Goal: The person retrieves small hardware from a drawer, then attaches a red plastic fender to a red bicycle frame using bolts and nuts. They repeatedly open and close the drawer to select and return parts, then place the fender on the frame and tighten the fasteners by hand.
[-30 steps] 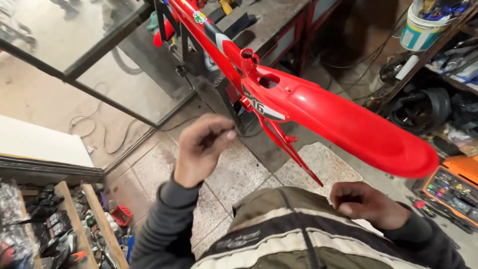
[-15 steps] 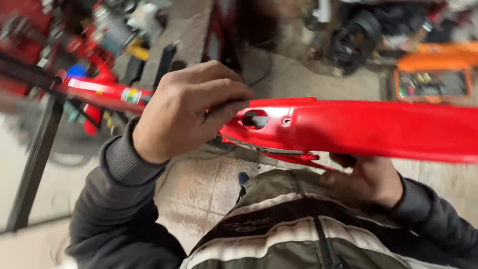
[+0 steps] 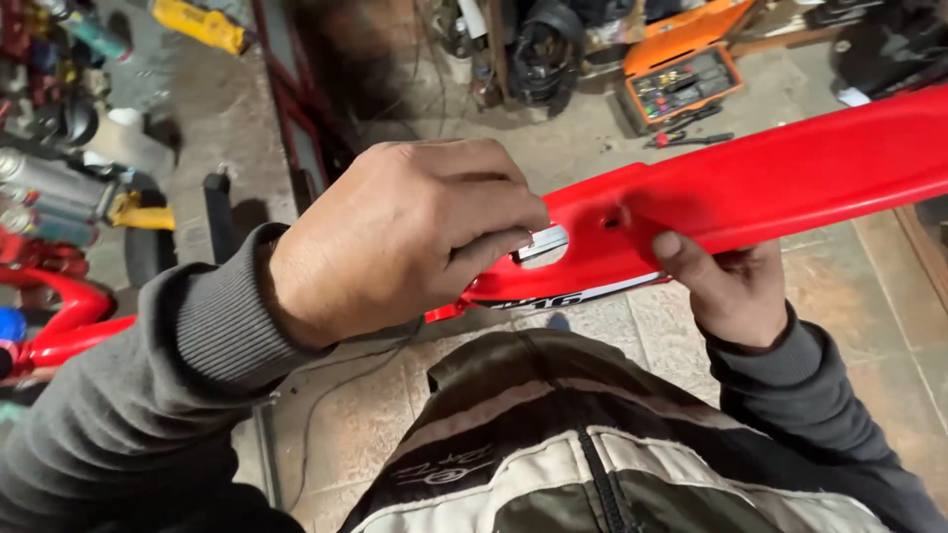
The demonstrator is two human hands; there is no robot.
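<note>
Gripping red fender (image 3: 790, 183) edges, both hands (image 3: 405, 237).

Glossy smooth red plastic panel (image 3: 780, 183), small shiny metal piece (image 3: 541, 242), ribbed grey cloth cuff (image 3: 212, 306), rough stone floor tiles (image 3: 889, 326)

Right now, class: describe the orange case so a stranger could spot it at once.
Follow the long red panel that the right hand steadies, then look beyond it to the tiled floor. The orange case lies open there, rows of small bits inside; nearby clutter is dark.
</note>
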